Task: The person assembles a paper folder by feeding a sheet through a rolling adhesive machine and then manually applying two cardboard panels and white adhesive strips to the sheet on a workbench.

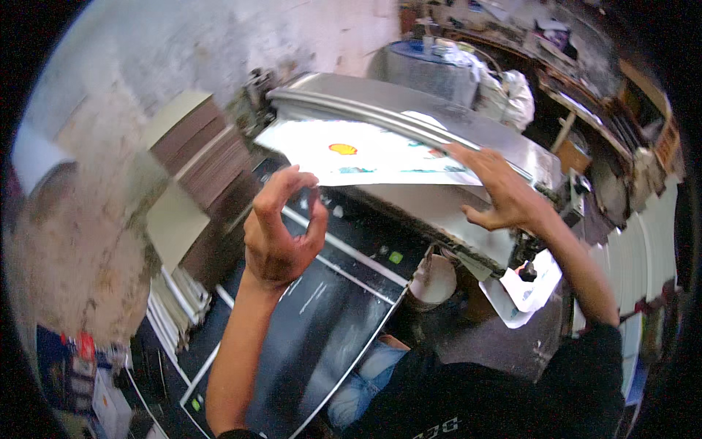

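A white printed sheet (380, 157) with a yellow and red shell-shaped emblem lies slanted against the long metal rollers (365, 110) of a machine. At the sheet's near left edge, my left hand (281, 234) has its thumb and forefinger curled into a pinch. The fingertips meet around that edge, the other fingers folded. My right hand (504, 186) reaches over the sheet's right end. Its fingers stretch toward the rollers and its thumb stands apart below, so no grip shows.
A black board (314, 322) with white lines lies below my left arm. Stacked brownish boards (201, 143) stand left. Below the machine are a whitish bucket (433, 280) and a white tray-like piece (515, 304). A blue-topped drum (431, 73) and white plastic bags (515, 99) sit behind.
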The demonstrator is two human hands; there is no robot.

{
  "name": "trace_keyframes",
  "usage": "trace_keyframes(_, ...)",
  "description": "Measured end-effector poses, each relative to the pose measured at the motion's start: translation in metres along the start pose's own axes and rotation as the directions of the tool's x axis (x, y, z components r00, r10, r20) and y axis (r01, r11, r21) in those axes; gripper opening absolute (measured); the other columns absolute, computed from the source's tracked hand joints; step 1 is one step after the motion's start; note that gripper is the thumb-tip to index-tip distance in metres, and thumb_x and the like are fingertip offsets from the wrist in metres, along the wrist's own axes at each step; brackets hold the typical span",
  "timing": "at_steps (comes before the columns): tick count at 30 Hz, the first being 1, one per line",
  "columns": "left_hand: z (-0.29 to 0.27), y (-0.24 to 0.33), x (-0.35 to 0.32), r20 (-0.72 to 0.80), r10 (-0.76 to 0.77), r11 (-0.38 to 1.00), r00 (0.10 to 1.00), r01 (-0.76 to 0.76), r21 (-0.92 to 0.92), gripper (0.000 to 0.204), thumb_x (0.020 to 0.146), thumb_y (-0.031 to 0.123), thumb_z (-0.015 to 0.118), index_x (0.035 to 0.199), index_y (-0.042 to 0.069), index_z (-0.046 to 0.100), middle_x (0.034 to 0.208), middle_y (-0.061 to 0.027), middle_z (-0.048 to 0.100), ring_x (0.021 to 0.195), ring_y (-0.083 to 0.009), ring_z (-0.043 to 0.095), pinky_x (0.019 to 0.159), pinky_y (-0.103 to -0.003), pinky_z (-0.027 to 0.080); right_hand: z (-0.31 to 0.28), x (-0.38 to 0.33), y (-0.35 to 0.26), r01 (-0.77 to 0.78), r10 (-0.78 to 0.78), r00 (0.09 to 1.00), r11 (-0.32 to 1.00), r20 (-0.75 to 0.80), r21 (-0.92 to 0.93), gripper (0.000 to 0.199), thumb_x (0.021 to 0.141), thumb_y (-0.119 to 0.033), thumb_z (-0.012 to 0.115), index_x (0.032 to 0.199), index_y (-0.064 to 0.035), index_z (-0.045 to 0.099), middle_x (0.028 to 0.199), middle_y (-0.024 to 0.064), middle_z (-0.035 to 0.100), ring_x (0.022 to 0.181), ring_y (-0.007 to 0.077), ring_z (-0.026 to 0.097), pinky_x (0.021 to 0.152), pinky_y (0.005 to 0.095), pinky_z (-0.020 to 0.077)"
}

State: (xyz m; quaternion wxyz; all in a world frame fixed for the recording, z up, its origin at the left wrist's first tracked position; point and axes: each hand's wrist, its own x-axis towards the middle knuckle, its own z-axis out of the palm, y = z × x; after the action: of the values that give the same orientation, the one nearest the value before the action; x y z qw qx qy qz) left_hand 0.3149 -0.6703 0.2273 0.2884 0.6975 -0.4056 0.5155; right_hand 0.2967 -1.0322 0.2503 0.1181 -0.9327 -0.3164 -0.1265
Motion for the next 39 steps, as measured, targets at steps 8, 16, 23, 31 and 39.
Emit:
trace_keyframes(8, -0.15, 0.091, 0.017, 0.057, -0.228, 0.906, 0.972, 0.191, 0.378, 0.06, 0.074, -0.004, 0.073, 0.128, 0.002, 0.047, 0.109, -0.0116, 0.066, 0.097, -0.0241, 0.066, 0.087, -0.032, 0.054, 0.019, -0.008, -0.018, 0.134, -0.125, 0.853, 0.991, -0.507, -0.019, 0.035, 0.078, 0.001, 0.07, 0.112, -0.0031, 0.069, 0.107, 0.0154, 0.074, 0.1, 0.0261, 0.071, 0.093, 0.0374, 0.0529)
trace_keyframes(16, -0.256, 0.15, -0.04, 0.093, -0.933, 0.355, 0.349, 0.933, 0.055, 0.066, 0.076, -0.008, 0.065, 0.137, 0.005, 0.04, 0.11, -0.0116, 0.062, 0.095, -0.0136, 0.063, 0.067, -0.023, 0.06, 0.029, 0.121, -0.117, 0.234, -0.283, 0.958, 0.847, 0.032, 0.478, 0.049, 0.068, -0.013, 0.069, 0.116, -0.0011, 0.066, 0.11, 0.0116, 0.07, 0.105, 0.0216, 0.066, 0.097, 0.0382, 0.0509)
trace_keyframes(23, -0.286, 0.102, -0.213, 0.095, -0.988, -0.111, -0.119, 0.991, 0.079, 0.051, 0.073, -0.008, 0.069, 0.122, 0.003, 0.054, 0.107, -0.0128, 0.064, 0.083, -0.0155, 0.064, 0.063, -0.029, 0.057, 0.261, 0.215, -0.17, 0.257, -0.476, 0.801, 0.821, 0.362, 0.51, 0.052, 0.065, -0.024, 0.075, 0.11, 0.0027, 0.071, 0.102, 0.0194, 0.073, 0.097, 0.032, 0.069, 0.09, 0.0407, 0.054)
trace_keyframes(31, -0.213, 0.098, -0.227, 0.299, -0.914, 0.398, 0.273, 0.739, 0.544, 0.055, 0.064, 0.015, 0.084, 0.115, 0.013, 0.063, 0.116, -0.0096, 0.063, 0.114, -0.0305, 0.056, 0.099, -0.045, 0.043, 0.308, 0.212, -0.181, 0.243, -0.361, 0.864, 0.909, 0.35, 0.339, 0.056, 0.066, -0.018, 0.076, 0.117, 0.0028, 0.068, 0.108, 0.023, 0.072, 0.097, 0.0379, 0.07, 0.093, 0.0443, 0.0536)
trace_keyframes(39, -0.155, 0.122, -0.19, 0.446, -0.889, 0.375, 0.102, 0.721, 0.583, 0.074, 0.054, 0.026, 0.086, 0.122, 0.011, 0.06, 0.127, -0.013, 0.055, 0.122, -0.0349, 0.047, 0.104, -0.052, 0.031, 0.133, 0.118, -0.096, 0.122, -0.115, 0.992, 0.967, -0.045, 0.223, 0.075, 0.082, -0.003, 0.055, 0.153, -0.0035, 0.031, 0.141, 0.0128, 0.059, 0.132, 0.0345, 0.046, 0.116, 0.0497, 0.0323)
